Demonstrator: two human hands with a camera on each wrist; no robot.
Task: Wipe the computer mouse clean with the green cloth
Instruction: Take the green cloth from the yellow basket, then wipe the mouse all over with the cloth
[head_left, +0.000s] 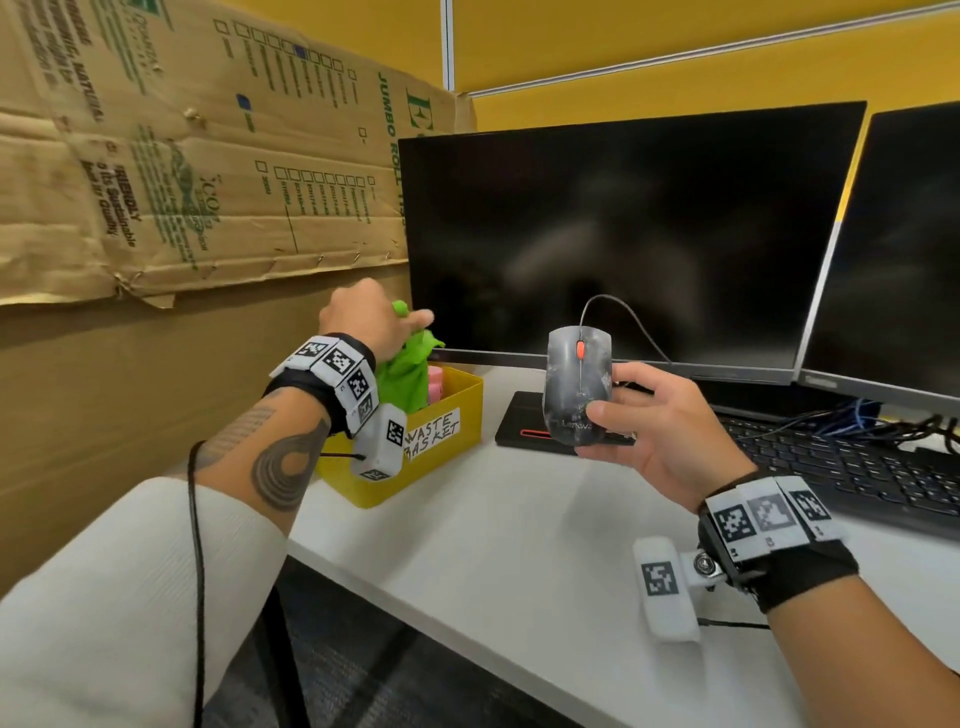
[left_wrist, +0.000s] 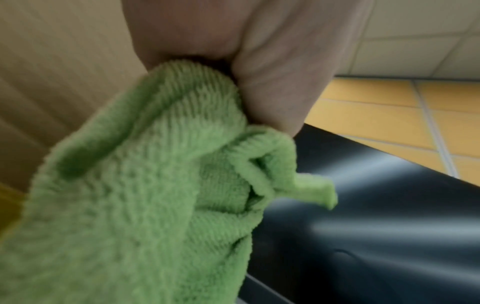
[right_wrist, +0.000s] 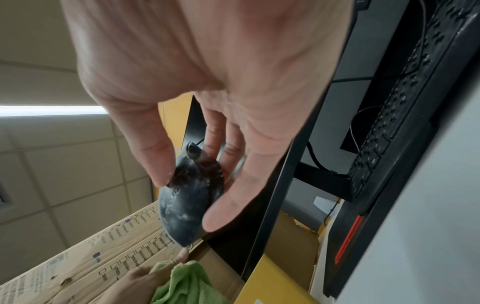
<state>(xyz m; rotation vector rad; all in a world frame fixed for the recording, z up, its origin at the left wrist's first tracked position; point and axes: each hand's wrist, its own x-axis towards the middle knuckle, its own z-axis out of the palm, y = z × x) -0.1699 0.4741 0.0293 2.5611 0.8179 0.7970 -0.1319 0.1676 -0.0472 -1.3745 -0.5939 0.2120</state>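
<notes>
A dusty black wired mouse (head_left: 576, 387) with an orange scroll wheel is lifted off the desk, upright, in my right hand (head_left: 660, 421); thumb on its near side, fingers behind it. The right wrist view shows the mouse (right_wrist: 187, 203) pinched between thumb and fingers (right_wrist: 228, 209). My left hand (head_left: 374, 325) grips the green cloth (head_left: 405, 371) above the yellow basket, left of the mouse and apart from it. Close up, the cloth (left_wrist: 145, 195) hangs bunched from my curled fingers (left_wrist: 272, 88).
A yellow basket (head_left: 457, 415) labelled "waste basket" sits at the desk's left, with something pink inside. Two dark monitors (head_left: 623, 234) stand behind, a black keyboard (head_left: 857, 467) at right, a black monitor base (head_left: 524, 421) under the mouse. Cardboard (head_left: 182, 156) lines the left wall.
</notes>
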